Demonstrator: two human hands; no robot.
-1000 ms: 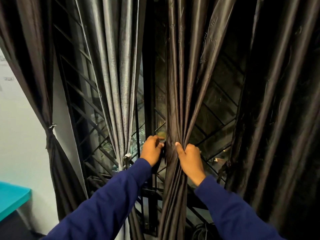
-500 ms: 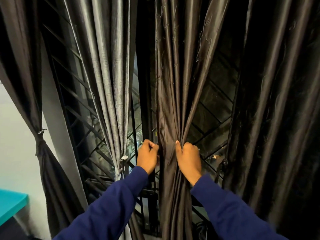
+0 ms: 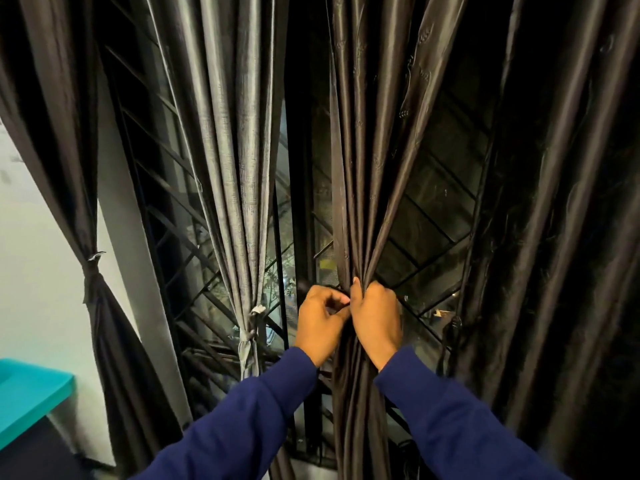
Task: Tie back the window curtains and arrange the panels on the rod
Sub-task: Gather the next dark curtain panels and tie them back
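Curtain panel [image 3: 356, 220], hanging at mid-window, stays bunched in the right hand [image 3: 375, 315] grip, while the left hand [image 3: 320, 323] has closed in beside it, fingers curled at the gather, suggesting tying is starting.

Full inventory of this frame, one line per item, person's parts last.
gathered curtain panel: 1, dark brown, centre, bunched where both hands meet
tied grey curtain panel: 1, silver-grey, left of centre, knotted low
tied dark curtain panel: 1, dark brown, far left, cinched at mid height
loose curtain panel: 1, near black, right side, hanging
window grille: 1, black, diagonal bars behind the panels
teal surface: 1, teal, lower left corner
wall: 1, white, left
sleeves: 2, navy blue, bottom
left hand: 1, fingers curled at the gathered panel's left edge
right hand: 1, grips the gathered panel's folds
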